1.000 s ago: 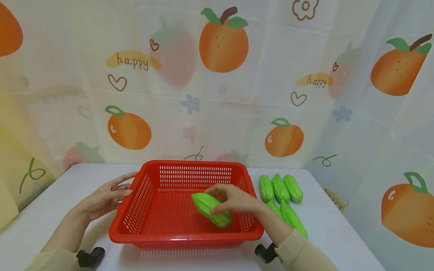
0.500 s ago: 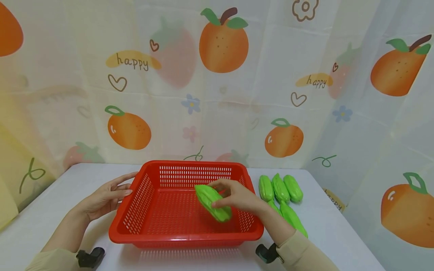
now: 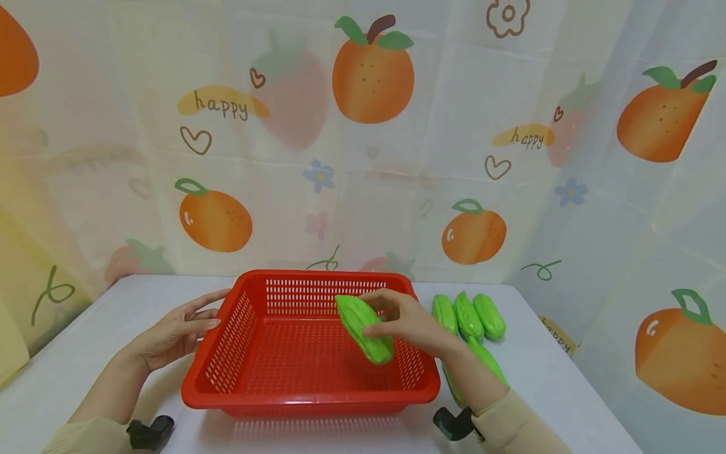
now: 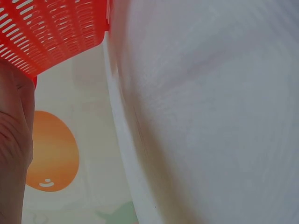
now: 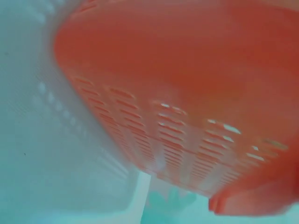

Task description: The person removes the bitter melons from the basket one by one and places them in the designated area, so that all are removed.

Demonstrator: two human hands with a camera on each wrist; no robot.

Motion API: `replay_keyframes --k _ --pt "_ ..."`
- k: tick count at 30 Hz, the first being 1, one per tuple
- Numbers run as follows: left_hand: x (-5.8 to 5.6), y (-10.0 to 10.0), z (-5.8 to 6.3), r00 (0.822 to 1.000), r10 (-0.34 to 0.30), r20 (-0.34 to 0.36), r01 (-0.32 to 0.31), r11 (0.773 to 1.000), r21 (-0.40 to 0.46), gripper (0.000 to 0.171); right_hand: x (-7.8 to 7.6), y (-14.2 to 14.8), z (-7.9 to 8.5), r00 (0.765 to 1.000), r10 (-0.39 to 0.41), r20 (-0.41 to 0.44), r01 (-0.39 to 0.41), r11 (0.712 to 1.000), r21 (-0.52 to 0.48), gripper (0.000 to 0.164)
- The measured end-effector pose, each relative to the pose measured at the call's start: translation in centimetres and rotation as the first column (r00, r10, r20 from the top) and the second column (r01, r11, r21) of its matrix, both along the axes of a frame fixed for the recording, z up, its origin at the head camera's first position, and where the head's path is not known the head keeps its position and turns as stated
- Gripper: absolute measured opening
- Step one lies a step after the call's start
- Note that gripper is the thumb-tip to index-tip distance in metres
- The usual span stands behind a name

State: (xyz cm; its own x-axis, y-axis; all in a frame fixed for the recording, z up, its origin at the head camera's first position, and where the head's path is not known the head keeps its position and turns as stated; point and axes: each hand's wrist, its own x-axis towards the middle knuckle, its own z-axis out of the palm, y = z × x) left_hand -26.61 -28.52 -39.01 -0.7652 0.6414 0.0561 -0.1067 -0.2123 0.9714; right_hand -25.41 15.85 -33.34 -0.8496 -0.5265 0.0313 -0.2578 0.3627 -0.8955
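My right hand [image 3: 405,320] pinches a glossy green ridged gourd [image 3: 363,328] with a pointed end, between thumb and fingers. It hangs tilted above the floor of a red plastic basket [image 3: 295,398], towards the right side. My left hand [image 3: 176,331] touches the basket's left side from outside with fairly straight fingers. In the left wrist view that hand [image 4: 14,121] lies against the perforated wall. Several similar green gourds [image 3: 469,316] lie on the table right of the basket, partly hidden by my right forearm. The right wrist view shows the basket's outer wall [image 5: 154,60], not the hand.
The basket stands on a white-covered table [image 3: 556,384]. Behind and along the sides hangs a curtain [image 3: 368,189] printed with oranges. A black wrist camera [image 3: 150,434] sits at the left wrist, and another black camera [image 3: 452,424] at the right wrist.
My right hand has lifted the gourd higher and slightly to the right, still over the basket. The right forearm has shifted right, covering different gourds. My left hand and the basket have stayed put.
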Motion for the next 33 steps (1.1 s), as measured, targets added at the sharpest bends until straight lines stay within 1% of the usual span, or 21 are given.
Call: replay_keyframes --k 3,8,16,20,27,30,33 --pt "0.0 0.0 0.0 1.000 -0.001 -0.002 0.001 1.000 0.003 0.051 0.2 0.6 0.5 1.000 -0.013 0.001 0.013 1.000 -0.005 0.054" --pt "0.0 -0.1 0.0 1.000 0.015 0.001 -0.015 1.000 -0.011 0.050 0.3 1.7 1.2 1.000 -0.024 -0.008 0.024 1.000 -0.011 0.052" --pt "0.1 -0.1 0.0 1.000 0.018 0.002 -0.018 1.000 -0.014 0.050 0.8 3.5 2.0 0.995 -0.103 -0.001 0.103 0.995 0.014 0.055" --pt "0.0 -0.1 0.0 1.000 0.020 0.000 -0.020 1.000 -0.018 0.050 0.8 4.1 1.9 0.992 -0.129 0.006 0.129 0.991 0.020 0.054" --pt "-0.1 -0.1 -0.1 1.000 0.014 -0.002 -0.014 1.000 -0.017 0.051 0.9 5.3 1.7 0.987 -0.159 -0.007 0.159 0.987 0.037 0.054" --pt "0.0 -0.1 -0.1 1.000 0.014 0.002 -0.014 1.000 -0.014 0.051 1.0 5.8 1.6 0.987 -0.162 -0.002 0.162 0.987 0.022 0.053" --pt "0.0 -0.1 0.0 1.000 0.014 0.004 -0.014 1.000 -0.012 0.050 1.2 6.2 1.4 0.990 -0.141 0.002 0.141 0.990 -0.016 0.049"
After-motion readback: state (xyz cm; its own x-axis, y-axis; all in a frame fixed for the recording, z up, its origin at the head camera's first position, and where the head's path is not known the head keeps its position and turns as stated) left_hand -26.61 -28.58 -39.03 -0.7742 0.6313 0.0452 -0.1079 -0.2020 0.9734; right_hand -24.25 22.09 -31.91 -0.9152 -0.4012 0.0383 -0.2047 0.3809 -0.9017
